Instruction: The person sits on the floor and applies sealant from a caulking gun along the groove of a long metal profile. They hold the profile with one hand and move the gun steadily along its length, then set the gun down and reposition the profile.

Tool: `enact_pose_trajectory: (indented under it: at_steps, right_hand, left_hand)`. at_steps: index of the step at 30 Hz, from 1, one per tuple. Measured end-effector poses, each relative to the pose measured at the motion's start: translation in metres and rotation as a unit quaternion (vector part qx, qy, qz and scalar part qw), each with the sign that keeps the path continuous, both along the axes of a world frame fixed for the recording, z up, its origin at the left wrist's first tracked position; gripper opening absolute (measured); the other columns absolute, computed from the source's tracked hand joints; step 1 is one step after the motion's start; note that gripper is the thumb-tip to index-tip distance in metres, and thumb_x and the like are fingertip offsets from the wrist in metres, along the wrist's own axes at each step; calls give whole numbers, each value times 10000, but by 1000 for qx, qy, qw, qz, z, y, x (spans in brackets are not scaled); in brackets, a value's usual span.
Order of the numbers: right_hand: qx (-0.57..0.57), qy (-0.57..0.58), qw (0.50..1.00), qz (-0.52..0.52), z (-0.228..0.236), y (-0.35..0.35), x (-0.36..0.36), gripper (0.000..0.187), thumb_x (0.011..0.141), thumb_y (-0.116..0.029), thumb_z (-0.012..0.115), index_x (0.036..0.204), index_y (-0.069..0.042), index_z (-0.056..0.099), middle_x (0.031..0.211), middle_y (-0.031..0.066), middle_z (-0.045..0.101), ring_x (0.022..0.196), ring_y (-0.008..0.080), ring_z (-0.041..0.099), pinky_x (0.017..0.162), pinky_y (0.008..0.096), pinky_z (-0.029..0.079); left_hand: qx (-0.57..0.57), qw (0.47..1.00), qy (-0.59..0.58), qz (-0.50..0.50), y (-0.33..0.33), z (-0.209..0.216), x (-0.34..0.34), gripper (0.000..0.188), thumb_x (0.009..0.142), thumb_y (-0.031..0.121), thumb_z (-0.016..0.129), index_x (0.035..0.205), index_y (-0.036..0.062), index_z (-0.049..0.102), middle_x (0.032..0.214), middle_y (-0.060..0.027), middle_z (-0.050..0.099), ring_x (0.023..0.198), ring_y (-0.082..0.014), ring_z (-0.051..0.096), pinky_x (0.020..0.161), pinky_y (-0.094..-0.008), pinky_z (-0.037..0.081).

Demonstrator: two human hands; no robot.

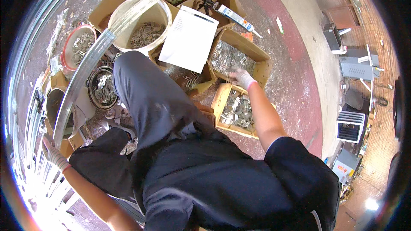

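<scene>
My left hand (55, 155), in a pale knit glove, is closed at the lower end of a long, clear-grey metal profile (84, 69). The profile slants up past my knee, and its whitish far end crosses over a white bucket (166, 12) of small metal links. My right hand (242, 78), gloved too, reaches to the near side of a cardboard box (262, 62) with shiny small metal parts (231, 55) inside. Its fingers are curled; whatever lies in them is hidden. Just below that hand stands a wooden box (220, 98) full of metal clips (239, 110).
A white paper sheet (188, 38) with a pen lies across the boxes. Beside it is a caulking gun (234, 17) with a cartridge. A red-rimmed bucket (65, 53) and a dark-rimmed bucket (90, 86) stand at left. More long profiles (19, 98) line the left edge.
</scene>
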State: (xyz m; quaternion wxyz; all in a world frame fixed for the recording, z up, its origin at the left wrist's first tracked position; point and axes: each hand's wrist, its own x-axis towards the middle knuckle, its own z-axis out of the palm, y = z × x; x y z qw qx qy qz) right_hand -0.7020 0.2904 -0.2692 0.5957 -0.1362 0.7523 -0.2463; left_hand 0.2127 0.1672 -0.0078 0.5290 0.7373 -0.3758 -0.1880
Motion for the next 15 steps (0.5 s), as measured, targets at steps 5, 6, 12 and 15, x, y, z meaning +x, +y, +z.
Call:
enact_pose_trajectory:
  at_steps: [5, 6, 12, 15]
  right_hand:
    - [3, 104, 993, 50, 19, 2, 8, 525, 902, -153, 772, 1406, -117, 629, 1077, 72, 746, 831, 153, 710, 658, 298, 586]
    - [21, 160, 979, 127, 27, 0, 11, 525, 898, -145, 769, 1403, -109, 632, 1050, 77, 746, 802, 153, 702, 653, 293, 584]
    - [-176, 322, 910, 191, 96, -44, 43, 437, 861, -134, 771, 1288, -78, 694, 1046, 130, 744, 883, 182, 676, 845, 354, 566]
    - [-255, 306, 896, 196, 126, -80, 76, 448, 848, -134, 771, 1282, -68, 684, 1027, 126, 733, 887, 198, 682, 855, 340, 564]
  left_hand:
    - [15, 1000, -26, 0, -6, -6, 7, 471, 1011, 371, 683, 1321, 17, 659, 1274, -94, 692, 1100, -181, 654, 998, -323, 522]
    - [12, 998, -54, 1, -8, -7, 9, 472, 1010, 369, 685, 1325, 18, 657, 1279, -96, 691, 1106, -186, 656, 1003, -325, 521]
    - [3, 998, 25, -51, -12, -12, 6, 439, 1022, 349, 658, 1315, 22, 664, 1233, -102, 706, 1107, -211, 673, 1025, -348, 514]
    - [33, 999, -1, -33, -14, -10, -7, 472, 1024, 415, 645, 1264, 13, 697, 1179, -69, 722, 1078, -178, 668, 1005, -344, 509]
